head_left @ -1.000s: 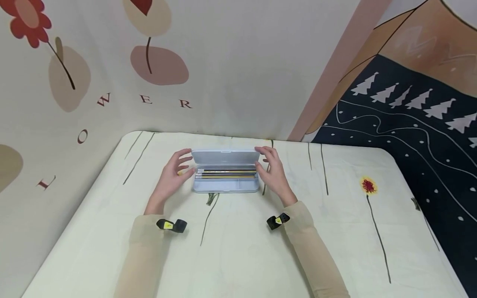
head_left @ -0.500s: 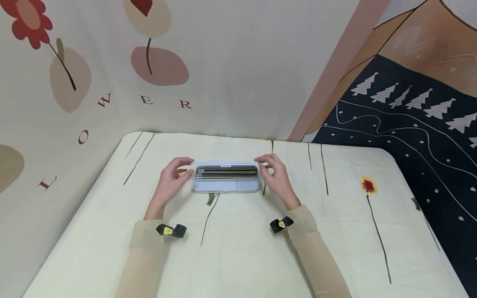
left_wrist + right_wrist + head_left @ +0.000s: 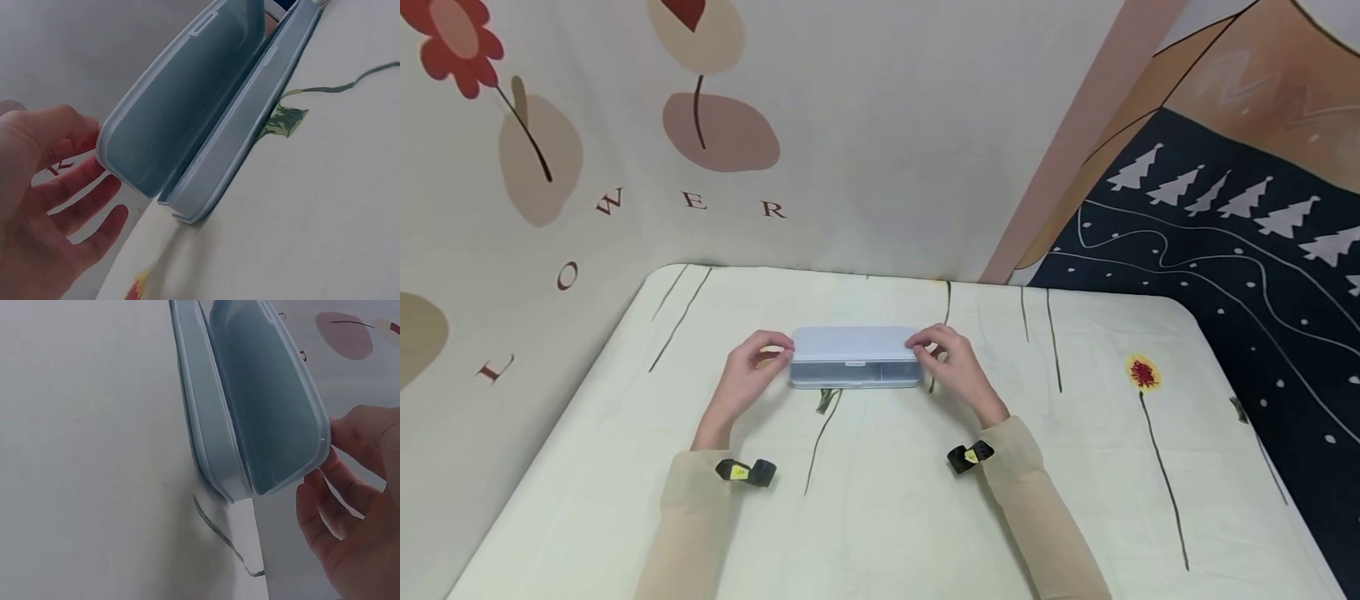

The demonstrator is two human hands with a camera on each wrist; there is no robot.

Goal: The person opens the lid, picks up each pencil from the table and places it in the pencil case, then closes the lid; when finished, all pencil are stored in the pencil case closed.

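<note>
A pale blue plastic pencil case (image 3: 831,376) stands on the table between both hands, its hinged lid (image 3: 857,343) tilted partway over the base. The left hand (image 3: 743,375) holds the lid's left corner by thumb and fingertips. At the opposite corner, the right hand (image 3: 961,371) pinches the lid the same way. Both wrist views look into the gap between the lid (image 3: 181,106) and the base (image 3: 215,419). The pencils inside are hidden under the lid; part of the front compartments shows in the head view.
A pale cloth (image 3: 865,508) printed with flowers and stems covers the table. Behind it rises a light wall hanging (image 3: 880,150) with letters and flower shapes. Dark fabric with white trees (image 3: 1225,250) hangs at the right. Each sleeve carries a small black wrist camera (image 3: 747,472).
Both hands have swung the lid forward and down from nearly upright, so its outer face now shows and the pencils are covered. The base has stayed in place.
</note>
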